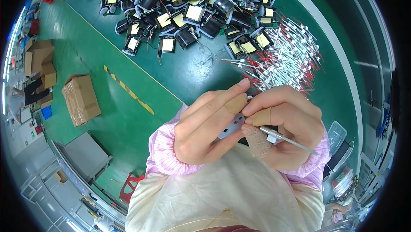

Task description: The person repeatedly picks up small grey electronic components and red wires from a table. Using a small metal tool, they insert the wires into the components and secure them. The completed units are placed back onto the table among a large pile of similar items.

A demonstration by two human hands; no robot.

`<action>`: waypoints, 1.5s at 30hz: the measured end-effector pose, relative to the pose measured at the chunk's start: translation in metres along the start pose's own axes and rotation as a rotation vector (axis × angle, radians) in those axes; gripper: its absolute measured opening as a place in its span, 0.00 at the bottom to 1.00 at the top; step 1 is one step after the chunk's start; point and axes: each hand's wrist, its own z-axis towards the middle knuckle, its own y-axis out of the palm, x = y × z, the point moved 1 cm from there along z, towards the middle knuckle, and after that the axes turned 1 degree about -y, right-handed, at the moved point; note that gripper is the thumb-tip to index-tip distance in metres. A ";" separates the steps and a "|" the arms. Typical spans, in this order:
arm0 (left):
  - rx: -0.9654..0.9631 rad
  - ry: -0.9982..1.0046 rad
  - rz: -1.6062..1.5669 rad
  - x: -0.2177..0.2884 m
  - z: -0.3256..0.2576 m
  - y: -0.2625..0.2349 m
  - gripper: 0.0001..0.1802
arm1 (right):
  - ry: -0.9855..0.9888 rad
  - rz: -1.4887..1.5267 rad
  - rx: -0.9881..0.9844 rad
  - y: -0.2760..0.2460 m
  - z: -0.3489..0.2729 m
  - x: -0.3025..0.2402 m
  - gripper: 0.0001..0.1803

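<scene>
1. Nearest you is your cream apron [214, 189], with pink striped sleeves [161, 148] gathered at both wrists.
2. Your left hand [205, 125] has its fingers together, pinching a pale part [231, 130] against the thumb. The part sits between your two hands, above the table's near side; dark holes show in its face.
3. Your right hand [295, 125] is curled, with index finger and thumb nearly meeting, pinching a thin red wire [240, 123] at the part's face. Whether the wire's tip is inside a hole, you cannot tell from here.
4. A grey lead [295, 141] with a white connector [272, 137] lies across your curled right fingers, its tail toward your right wrist.
5. Tan wraps [262, 117] cover some fingers of both hands.
6. Just beyond your hands, on the green table [192, 67], is a heap of white leads [295, 54] with red ends.
7. Farther on, left of that heap, black units [186, 37] with pale yellow pads lie jumbled, several tilted.
8. Off to your left, a taped carton [81, 99] stands on the green floor [113, 123] beside a yellow-black strip [128, 90].
</scene>
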 end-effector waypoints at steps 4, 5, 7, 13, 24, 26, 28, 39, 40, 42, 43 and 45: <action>-0.005 0.075 0.016 -0.003 0.002 0.000 0.21 | -0.016 0.001 0.003 0.000 0.001 0.003 0.12; -0.005 0.071 0.021 -0.003 0.003 0.000 0.21 | -0.017 -0.001 0.006 0.000 0.001 0.003 0.12; -0.007 0.064 0.031 -0.003 0.003 0.000 0.21 | -0.018 -0.007 0.014 0.000 0.001 0.003 0.12; -0.006 0.016 0.026 -0.003 -0.001 0.001 0.29 | -0.001 -0.033 0.013 0.000 0.002 0.002 0.12; -0.016 0.014 0.144 0.000 0.002 0.001 0.30 | 0.039 -0.083 -0.028 -0.005 0.004 0.001 0.08; -0.018 0.012 0.147 0.000 0.001 0.001 0.30 | 0.040 -0.086 -0.029 -0.005 0.004 0.001 0.08; -0.021 0.003 0.145 0.001 0.001 0.001 0.30 | 0.032 -0.090 -0.031 -0.006 0.004 0.002 0.08; -0.056 0.036 0.152 0.000 0.002 -0.001 0.31 | -0.003 -0.071 -0.024 -0.007 0.003 0.006 0.09; -0.059 0.037 0.156 0.000 0.002 -0.001 0.31 | -0.004 -0.067 -0.025 -0.007 0.003 0.006 0.09; -0.060 0.038 0.159 0.001 0.002 -0.001 0.31 | 0.000 -0.060 -0.032 -0.008 0.003 0.006 0.09; -0.060 0.038 0.161 0.001 0.002 -0.002 0.31 | 0.004 -0.058 -0.038 -0.008 0.004 0.006 0.09; -0.057 0.037 0.149 0.000 0.002 -0.002 0.30 | 0.004 -0.051 -0.035 -0.008 0.004 0.007 0.09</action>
